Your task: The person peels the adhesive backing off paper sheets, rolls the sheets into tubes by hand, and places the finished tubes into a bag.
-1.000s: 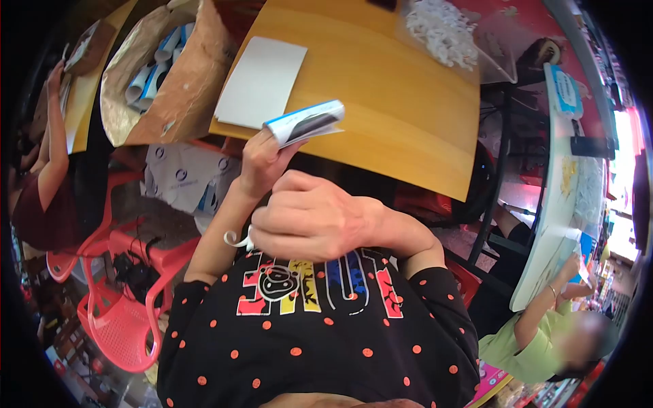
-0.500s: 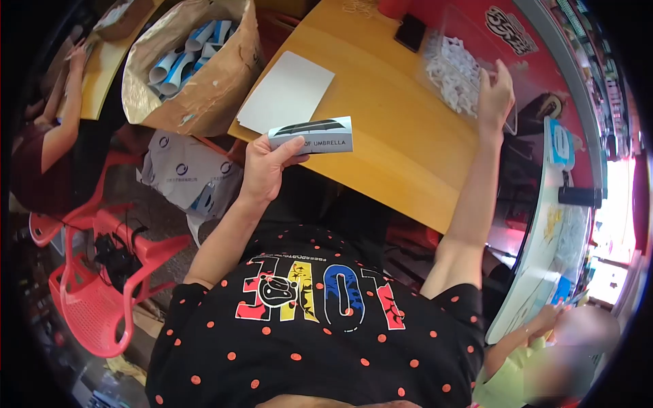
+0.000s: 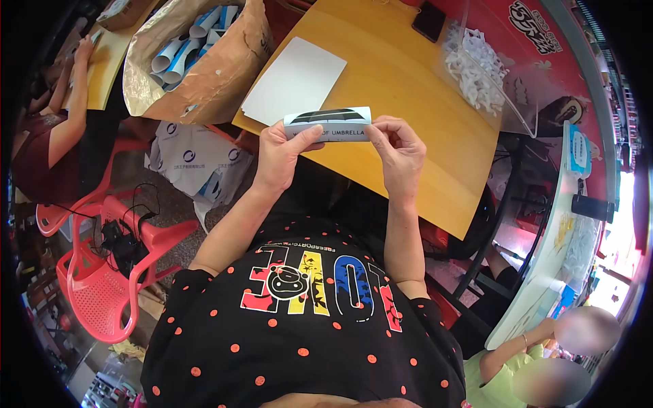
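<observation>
The left hand [image 3: 277,158] is grasping a rolled printed sheet [image 3: 340,130] by its left end above the near part of the bench [image 3: 408,88]; the right hand [image 3: 403,153] is touching the opposite end, whether gripping it being unclear.

The right hand [image 3: 403,155], a fist before the shirt [image 3: 299,333] a second ago, then at the tub [image 3: 521,103] in the upper right, has come to the right end of the roll [image 3: 333,127], which has shifted slightly up and right in the frame.
</observation>
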A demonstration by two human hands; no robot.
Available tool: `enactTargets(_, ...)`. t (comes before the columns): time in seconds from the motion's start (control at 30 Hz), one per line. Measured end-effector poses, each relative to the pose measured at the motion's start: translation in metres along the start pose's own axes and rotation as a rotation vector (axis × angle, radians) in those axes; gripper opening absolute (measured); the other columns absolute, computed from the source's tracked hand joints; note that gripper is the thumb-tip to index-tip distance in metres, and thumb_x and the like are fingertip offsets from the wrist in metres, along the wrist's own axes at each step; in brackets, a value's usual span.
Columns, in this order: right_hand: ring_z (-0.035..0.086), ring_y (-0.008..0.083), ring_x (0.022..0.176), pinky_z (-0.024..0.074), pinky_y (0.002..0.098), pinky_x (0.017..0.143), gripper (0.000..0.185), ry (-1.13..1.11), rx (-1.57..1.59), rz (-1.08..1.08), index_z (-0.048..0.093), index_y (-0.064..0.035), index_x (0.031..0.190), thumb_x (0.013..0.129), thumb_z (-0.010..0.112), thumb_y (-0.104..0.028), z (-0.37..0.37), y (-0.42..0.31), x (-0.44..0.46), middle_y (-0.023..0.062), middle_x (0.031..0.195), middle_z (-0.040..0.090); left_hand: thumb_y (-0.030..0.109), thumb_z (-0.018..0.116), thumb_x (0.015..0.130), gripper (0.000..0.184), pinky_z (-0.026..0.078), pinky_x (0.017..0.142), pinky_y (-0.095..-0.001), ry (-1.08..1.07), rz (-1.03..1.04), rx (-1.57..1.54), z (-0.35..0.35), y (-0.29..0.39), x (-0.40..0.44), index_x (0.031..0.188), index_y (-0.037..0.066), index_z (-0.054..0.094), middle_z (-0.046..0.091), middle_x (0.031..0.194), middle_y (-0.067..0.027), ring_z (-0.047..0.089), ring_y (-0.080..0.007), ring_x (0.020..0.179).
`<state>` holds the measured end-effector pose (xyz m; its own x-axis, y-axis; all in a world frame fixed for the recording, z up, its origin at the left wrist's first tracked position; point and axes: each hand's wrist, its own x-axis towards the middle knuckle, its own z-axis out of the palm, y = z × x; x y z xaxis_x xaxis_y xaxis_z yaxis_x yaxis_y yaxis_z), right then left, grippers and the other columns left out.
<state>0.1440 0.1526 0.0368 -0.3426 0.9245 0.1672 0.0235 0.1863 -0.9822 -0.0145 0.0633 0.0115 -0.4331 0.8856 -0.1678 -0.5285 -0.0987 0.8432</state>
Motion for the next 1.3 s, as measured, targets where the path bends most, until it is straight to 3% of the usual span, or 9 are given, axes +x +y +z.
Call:
enactTargets(0.03,0.049,0.0032,0.066,0.0405,0.0183,0.061,0.007,0.012,0.125,0.100,0.061,0.0017,0.081,0.079,0.068,0.003,0.001,-0.001,0.000,0.0023,0.081,0.060,0.007,0.066,0.083,0.019,0.055,0.070,-0.0266,0.005,0.000,0.000,0.000,0.000,-0.001,0.100,-0.001,0.063,0.067,0.090,-0.0075,0.063,-0.0124,0.079)
enactTargets(0.17,0.054,0.0059,0.069,0.0438,0.0206,0.064,0.009,0.013,0.217,0.170,0.061,0.0018,0.082,0.078,0.069,0.002,-0.003,0.007,0.002,0.0071,0.082,0.064,0.007,0.067,0.083,0.019,0.053,0.071,-0.0246,-0.032,0.041,0.067,0.000,-0.001,-0.001,0.099,-0.002,0.064,0.067,0.088,-0.0060,0.063,-0.0107,0.076)
enactTargets(0.27,0.053,0.0065,0.064,0.0434,0.0188,0.060,0.016,0.008,0.262,0.242,0.060,0.0027,0.093,0.079,0.067,0.002,-0.005,0.011,0.006,0.0084,0.084,0.064,0.007,0.067,0.083,0.018,0.052,0.070,-0.0230,-0.027,0.070,0.124,-0.001,-0.003,0.001,0.099,-0.002,0.064,0.067,0.087,-0.0050,0.062,-0.0095,0.075)
enactTargets(0.33,0.054,0.0051,0.060,0.0426,0.0175,0.051,0.023,-0.064,0.360,0.467,0.057,0.0028,0.098,0.078,0.067,-0.002,-0.005,-0.001,0.008,0.0087,0.087,0.066,0.007,0.066,0.083,0.018,0.051,0.070,-0.0221,-0.022,0.088,0.148,-0.002,-0.004,0.000,0.099,-0.002,0.065,0.067,0.087,-0.0046,0.061,-0.0090,0.075)
enactTargets(0.43,0.050,0.0047,0.052,0.0360,0.0169,0.041,0.026,-0.173,0.475,0.582,0.055,0.0034,0.102,0.078,0.065,-0.001,0.000,-0.005,0.004,0.0082,0.086,0.065,0.006,0.066,0.083,0.018,0.049,0.069,-0.0209,-0.033,0.106,0.244,0.000,-0.003,-0.002,0.099,-0.002,0.065,0.067,0.087,-0.0038,0.061,-0.0078,0.076)
enactTargets(0.93,0.042,0.0016,0.045,0.0270,0.0172,0.040,0.015,-0.044,0.471,0.412,0.061,0.0006,0.089,0.075,0.066,0.002,0.026,0.011,-0.014,0.0023,0.070,0.062,0.006,0.072,0.078,0.018,0.049,0.068,-0.0203,0.003,0.108,0.298,0.008,-0.011,-0.006,0.093,-0.003,0.066,0.068,0.085,-0.0039,0.061,-0.0068,0.075)
enactTargets(1.07,0.042,0.0016,0.045,0.0276,0.0173,0.040,0.015,-0.033,0.449,0.397,0.061,0.0004,0.089,0.075,0.066,0.002,0.027,0.016,-0.016,0.0025,0.070,0.061,0.006,0.072,0.077,0.018,0.049,0.067,-0.0204,-0.004,0.102,0.245,0.002,-0.017,-0.004,0.092,-0.002,0.066,0.068,0.083,-0.0041,0.061,-0.0072,0.074)
enactTargets(1.13,0.045,0.0023,0.048,0.0313,0.0148,0.039,0.015,-0.094,0.467,0.366,0.058,0.0021,0.095,0.081,0.064,0.004,0.026,0.021,-0.017,0.0072,0.081,0.063,0.006,0.072,0.077,0.018,0.049,0.067,-0.0204,-0.008,0.083,0.238,-0.001,-0.020,-0.003,0.091,-0.002,0.066,0.068,0.083,-0.0040,0.061,-0.0072,0.073)
enactTargets(1.3,0.044,0.0025,0.046,0.0314,0.0153,0.039,0.013,-0.107,0.482,0.422,0.059,0.0028,0.094,0.082,0.064,0.003,0.029,0.017,-0.016,0.0058,0.079,0.063,0.005,0.073,0.076,0.017,0.049,0.065,-0.0203,0.045,0.068,0.253,-0.005,-0.022,-0.002,0.090,-0.001,0.066,0.067,0.081,-0.0039,0.061,-0.0072,0.072)
